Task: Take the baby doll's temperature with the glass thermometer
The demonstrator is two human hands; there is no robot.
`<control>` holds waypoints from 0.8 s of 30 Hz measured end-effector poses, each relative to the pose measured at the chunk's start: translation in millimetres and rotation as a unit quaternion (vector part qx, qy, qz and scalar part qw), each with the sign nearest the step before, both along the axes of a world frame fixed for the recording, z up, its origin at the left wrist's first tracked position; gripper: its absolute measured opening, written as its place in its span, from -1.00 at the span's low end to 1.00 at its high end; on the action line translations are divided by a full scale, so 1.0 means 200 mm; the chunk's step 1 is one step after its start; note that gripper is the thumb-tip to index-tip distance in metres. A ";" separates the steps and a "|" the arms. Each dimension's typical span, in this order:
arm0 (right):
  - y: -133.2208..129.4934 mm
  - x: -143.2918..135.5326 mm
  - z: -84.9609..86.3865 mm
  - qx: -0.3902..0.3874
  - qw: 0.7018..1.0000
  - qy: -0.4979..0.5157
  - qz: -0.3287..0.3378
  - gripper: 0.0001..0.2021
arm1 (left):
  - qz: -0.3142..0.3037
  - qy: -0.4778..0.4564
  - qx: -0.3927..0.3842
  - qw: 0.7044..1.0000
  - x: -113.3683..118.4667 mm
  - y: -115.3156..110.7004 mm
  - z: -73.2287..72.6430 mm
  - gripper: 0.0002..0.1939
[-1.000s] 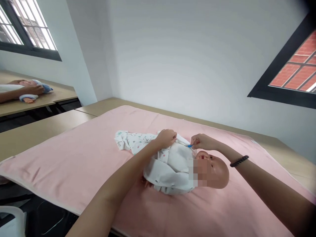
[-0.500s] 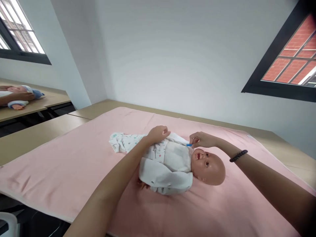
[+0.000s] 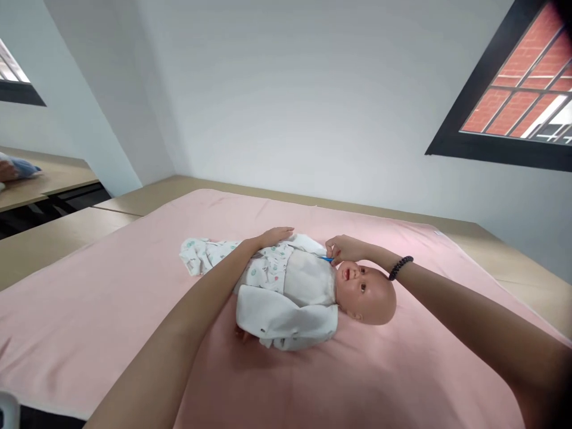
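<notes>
A baby doll lies on its back on a pink cloth, head to the right. Its white jacket is spread apart over a white undershirt, and patterned trousers cover its legs. My left hand rests on the doll's far side by the jacket's far sleeve, fingers stretched out. Near the doll's neck and far shoulder, my right hand pinches a thin blue stick, whose tip points toward the doll's chest; its exact kind is too small to tell.
The cloth covers most of a wooden table standing against a white wall. On another table at the left, part of a co-worker's hand shows beside blue fabric. A barred window is at upper right.
My left hand has gone from a pinch on the jacket to lying flat with fingers extended. My right hand still holds the blue stick near the neck. The view has shifted right.
</notes>
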State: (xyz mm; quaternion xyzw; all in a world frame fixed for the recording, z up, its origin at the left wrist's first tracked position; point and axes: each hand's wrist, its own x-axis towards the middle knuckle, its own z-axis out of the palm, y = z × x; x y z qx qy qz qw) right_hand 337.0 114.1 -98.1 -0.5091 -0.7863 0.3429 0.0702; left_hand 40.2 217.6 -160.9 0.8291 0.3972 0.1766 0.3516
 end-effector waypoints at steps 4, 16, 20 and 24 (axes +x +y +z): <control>0.00 0.01 0.01 -0.038 0.997 0.064 -0.007 -0.73 | 0.041 -0.030 -0.031 0.998 -0.03 -0.02 -0.02 -0.30; -0.03 0.04 -0.05 -0.088 0.987 0.132 -0.039 -0.58 | -0.081 -0.070 -0.052 0.993 -0.06 -0.16 0.11 -0.33; -0.02 0.02 0.03 -0.071 0.989 0.125 -0.031 -0.61 | -0.071 -0.104 -0.048 0.991 -0.04 -0.17 0.11 -0.45; -0.06 0.08 0.10 -0.037 0.988 0.146 -0.042 -0.61 | -0.021 -0.068 -0.020 0.997 -0.03 -0.17 0.12 -0.47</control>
